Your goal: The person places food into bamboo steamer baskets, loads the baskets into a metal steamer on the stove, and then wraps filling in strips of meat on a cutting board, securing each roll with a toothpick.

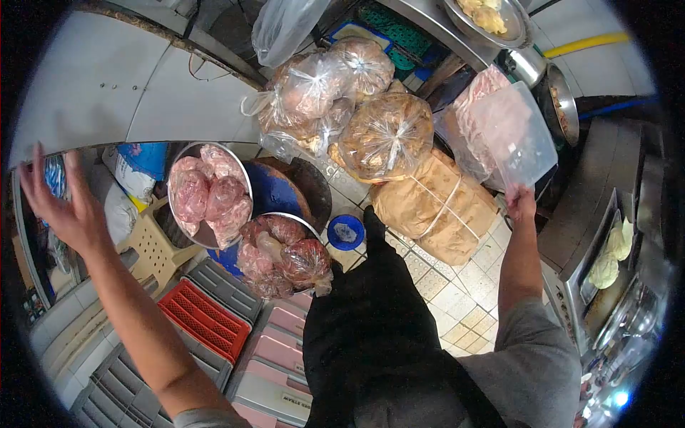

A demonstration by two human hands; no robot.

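Observation:
My left hand (66, 207) is raised at the far left with its fingers spread, holding nothing, by the edge of a white panel (93, 78). On the right, my right hand (521, 201) grips the near edge of a translucent rectangular plastic lid (531, 132). Beside and partly under the lid lies pale pink meat (474, 114) in clear plastic. Several tied clear bags of brownish food (389, 135) are heaped to the left of it. A tied brown paper parcel (435, 207) rests on the floor in front of my right hand.
Two metal bowls of bagged meat (210, 196) (282, 253) stand left of centre, near a beige plastic stool (160, 239). A small blue tub (346, 232) sits on the tiled floor by my foot. Red and grey crates (203, 321) lie lower left; a steel counter (599, 192) lines the right.

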